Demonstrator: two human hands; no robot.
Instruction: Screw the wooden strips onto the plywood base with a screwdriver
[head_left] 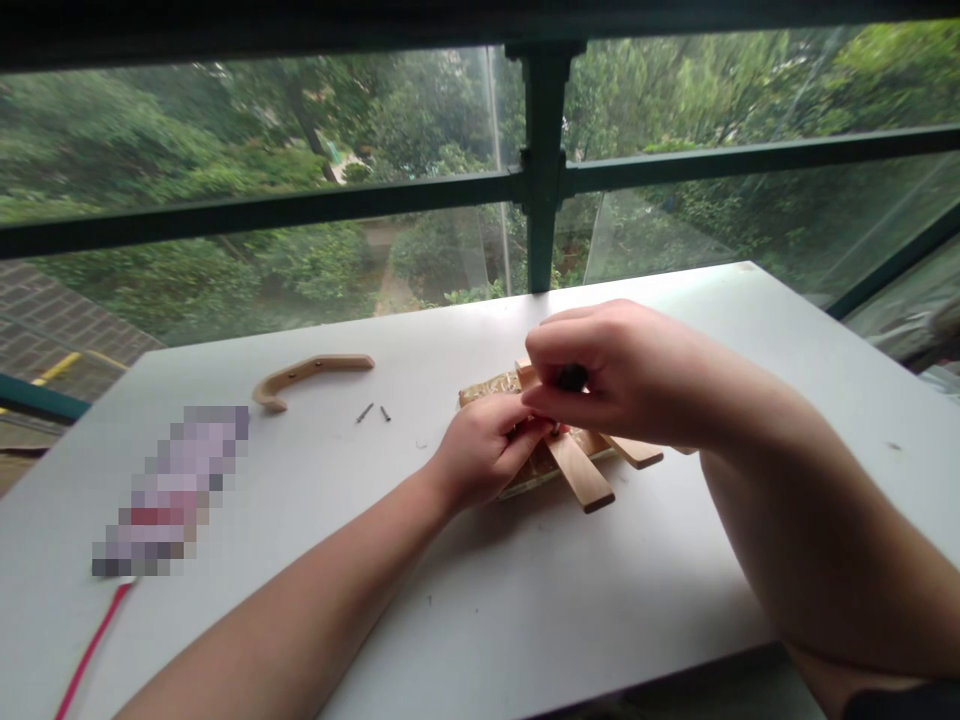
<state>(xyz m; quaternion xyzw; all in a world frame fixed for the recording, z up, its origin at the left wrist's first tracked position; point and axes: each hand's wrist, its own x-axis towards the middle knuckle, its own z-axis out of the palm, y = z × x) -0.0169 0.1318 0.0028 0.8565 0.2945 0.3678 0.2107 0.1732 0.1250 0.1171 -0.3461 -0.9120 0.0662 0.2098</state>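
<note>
My right hand [600, 375] is curled in a fist around a screwdriver; only part of its dark handle [573, 377] shows between the fingers. Beneath it, my left hand [491, 445] has thumb and fingers pinched together beside a small red part [559, 428]. What the pinch holds is hidden. Under both hands lies a brown block wrapped in shiny clear film [489, 388]. A pale wooden slat [583, 475] sticks out from below the hands toward me, and a second wooden slat [637, 452] lies to its right.
On the white table [337, 520], a curved wooden hook [300, 372] with two dark holes or screw heads lies at the back left. Two loose screws [375, 412] are near it. A blurred-out flat object [176, 490] and a red strap [94, 645] lie at left. Framed windows [546, 170] rise behind.
</note>
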